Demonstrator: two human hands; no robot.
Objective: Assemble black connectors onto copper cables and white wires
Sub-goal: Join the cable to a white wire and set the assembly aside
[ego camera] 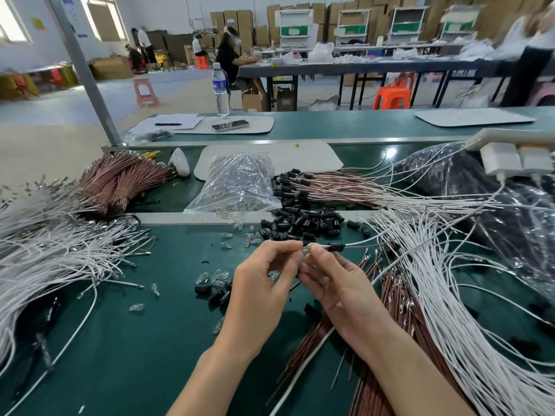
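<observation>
Left hand (261, 283): pinched on clear bulb (305, 251) with thumb and forefinger. Right hand (339, 283): pinched on near end of black connector (335, 247), against bulb. Connector: lay just beyond right fingertips, nearer that hand, long axis level, left to right; white wire (356, 243) and copper cable (375, 247) trailed rightward. Probably needed: bulb pressed rightward along that axis.

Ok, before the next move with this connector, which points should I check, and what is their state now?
1. Left hand pinches the clear bulb: ok.
2. Right hand pinches the black connector at its end: ok.
3. White wire and copper cable leave the connector: ok.
4. Bulb fully seated: cannot tell.
5. Spare connectors lie close on the table: ok.
</observation>
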